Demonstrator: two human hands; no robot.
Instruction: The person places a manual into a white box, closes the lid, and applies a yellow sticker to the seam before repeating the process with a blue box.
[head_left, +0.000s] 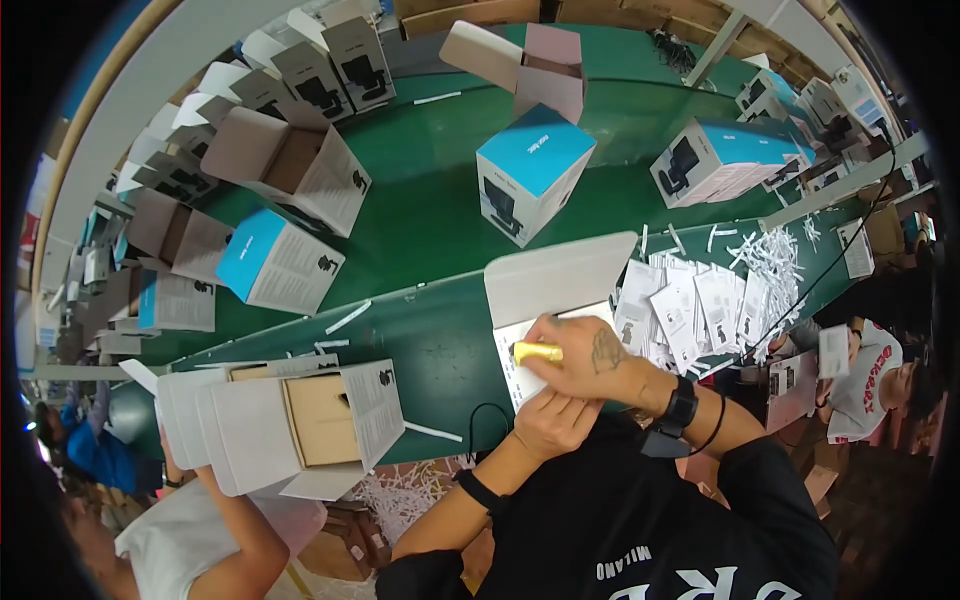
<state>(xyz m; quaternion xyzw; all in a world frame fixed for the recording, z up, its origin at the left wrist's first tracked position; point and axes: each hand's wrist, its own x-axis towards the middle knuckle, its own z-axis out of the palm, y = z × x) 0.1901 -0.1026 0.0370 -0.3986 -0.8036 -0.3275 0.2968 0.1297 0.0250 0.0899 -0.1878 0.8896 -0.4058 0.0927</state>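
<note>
An open white carton point(510, 368) stands in front of me at the near edge of the green table, its wide flap point(560, 275) raised at the far side. Over the carton, my right hand point(590, 355) is closed around a small yellow tool point(538, 352) with a dark end; its exact kind is unclear. Just below, my left hand point(555, 422) is curled with its fingers pressed together, close under the right wrist at the carton's near side. Whatever the left fingers hold is hidden.
Beside the carton lie a pile of white leaflets point(690, 310) and shredded paper strips point(775, 265). Blue-topped boxes point(535, 165) stand on the green conveyor point(420, 190). At left, a co-worker's arm point(240, 520) reaches toward open cartons point(250, 430). A dark cable point(840, 255) crosses the right side.
</note>
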